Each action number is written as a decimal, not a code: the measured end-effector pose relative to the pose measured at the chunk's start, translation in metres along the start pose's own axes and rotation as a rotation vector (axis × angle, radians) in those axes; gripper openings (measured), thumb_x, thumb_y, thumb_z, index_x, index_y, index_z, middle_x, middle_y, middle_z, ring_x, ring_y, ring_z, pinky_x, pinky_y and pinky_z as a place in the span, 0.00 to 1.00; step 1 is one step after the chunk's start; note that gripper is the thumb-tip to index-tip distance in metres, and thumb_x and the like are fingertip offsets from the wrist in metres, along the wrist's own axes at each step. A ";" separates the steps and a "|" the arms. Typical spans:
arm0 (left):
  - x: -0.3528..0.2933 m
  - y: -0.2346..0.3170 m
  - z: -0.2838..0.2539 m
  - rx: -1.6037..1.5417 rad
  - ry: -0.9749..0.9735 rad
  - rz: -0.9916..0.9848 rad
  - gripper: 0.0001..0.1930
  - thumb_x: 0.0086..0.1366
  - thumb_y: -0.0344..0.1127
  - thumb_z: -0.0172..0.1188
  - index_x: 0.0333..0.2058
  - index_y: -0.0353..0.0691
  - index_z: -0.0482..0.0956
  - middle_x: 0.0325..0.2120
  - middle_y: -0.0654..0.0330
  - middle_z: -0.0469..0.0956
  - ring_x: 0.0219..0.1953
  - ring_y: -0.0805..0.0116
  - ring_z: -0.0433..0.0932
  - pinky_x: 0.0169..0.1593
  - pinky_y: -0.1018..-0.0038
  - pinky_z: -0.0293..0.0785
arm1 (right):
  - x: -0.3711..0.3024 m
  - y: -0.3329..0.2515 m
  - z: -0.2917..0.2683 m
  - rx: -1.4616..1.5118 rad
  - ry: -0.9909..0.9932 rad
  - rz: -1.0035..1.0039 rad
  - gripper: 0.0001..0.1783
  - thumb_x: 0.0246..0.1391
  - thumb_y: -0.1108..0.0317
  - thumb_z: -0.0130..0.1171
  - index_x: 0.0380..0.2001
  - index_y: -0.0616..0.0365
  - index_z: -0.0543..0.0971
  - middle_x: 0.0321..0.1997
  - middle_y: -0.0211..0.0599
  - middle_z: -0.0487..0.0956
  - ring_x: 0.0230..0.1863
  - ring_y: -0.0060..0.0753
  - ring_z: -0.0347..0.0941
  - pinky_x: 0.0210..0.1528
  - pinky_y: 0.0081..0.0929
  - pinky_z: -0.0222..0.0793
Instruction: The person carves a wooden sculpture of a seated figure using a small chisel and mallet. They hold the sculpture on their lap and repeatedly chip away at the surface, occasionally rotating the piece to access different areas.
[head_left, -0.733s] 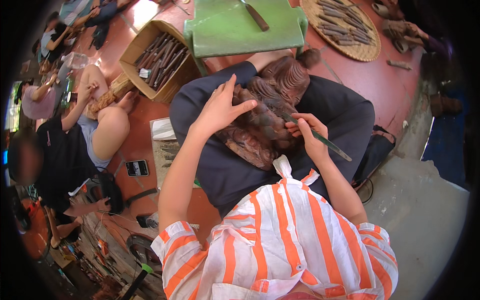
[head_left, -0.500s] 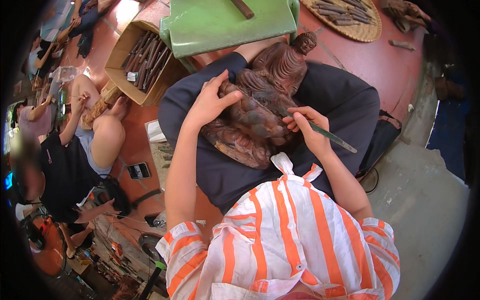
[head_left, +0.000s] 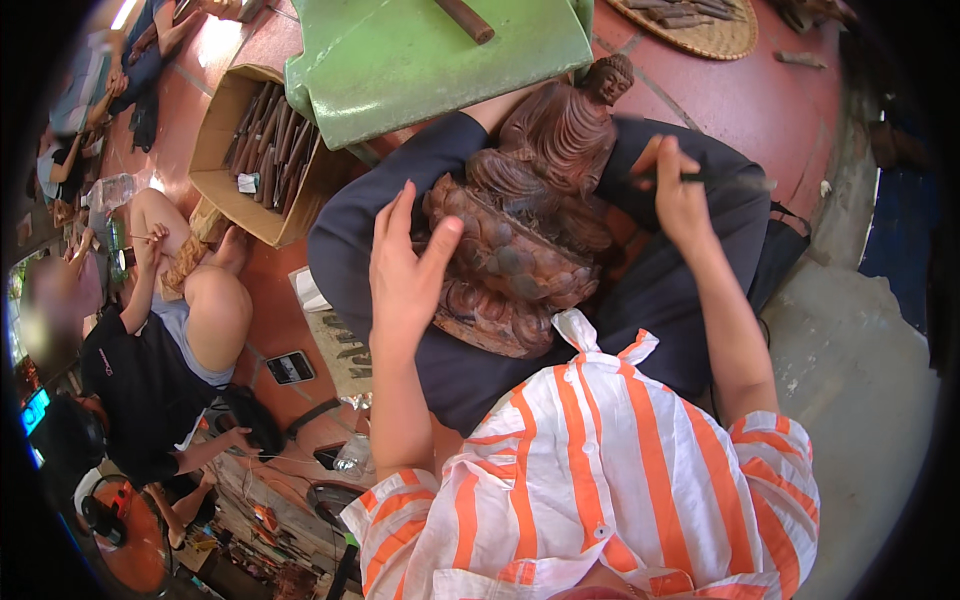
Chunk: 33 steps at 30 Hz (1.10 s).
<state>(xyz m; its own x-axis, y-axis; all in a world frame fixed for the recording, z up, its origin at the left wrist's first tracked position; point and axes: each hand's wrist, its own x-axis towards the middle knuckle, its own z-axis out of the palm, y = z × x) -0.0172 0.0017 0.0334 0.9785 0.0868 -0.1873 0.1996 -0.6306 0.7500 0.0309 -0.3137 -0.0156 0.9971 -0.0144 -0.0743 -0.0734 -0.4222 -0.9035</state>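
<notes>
Beside statue [head_left: 530,225]: R hand [head_left: 680,195] curled (w/ tool [head_left: 725,181]).

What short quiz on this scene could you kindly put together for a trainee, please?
1. Multiple choice: what is in the grip of the right hand?
A) a phone
B) a slim tool
C) a plastic bottle

2. True or false: the left hand is closed into a fist.

3. Open question: where is the carved figure?

Key:
1. B; the tool looks dark and is blurred here.
2. False; its thumb stands well apart from the fingers.
3. Between the person's legs, which are clad in dark trousers.
</notes>
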 end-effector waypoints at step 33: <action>-0.027 0.022 0.049 0.302 0.085 0.130 0.38 0.60 0.54 0.56 0.61 0.35 0.58 0.54 0.37 0.62 0.49 0.37 0.71 0.53 0.53 0.67 | 0.138 0.011 -0.012 -0.373 -0.282 0.282 0.22 0.60 0.55 0.45 0.53 0.56 0.63 0.39 0.50 0.77 0.26 0.43 0.75 0.27 0.37 0.70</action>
<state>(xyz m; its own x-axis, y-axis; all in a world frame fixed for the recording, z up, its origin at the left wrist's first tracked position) -0.0418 -0.0518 0.0239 0.9981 0.0467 -0.0391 0.0605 -0.8397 0.5397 0.1682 -0.3316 -0.0308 0.8924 0.0487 -0.4486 -0.2743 -0.7308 -0.6250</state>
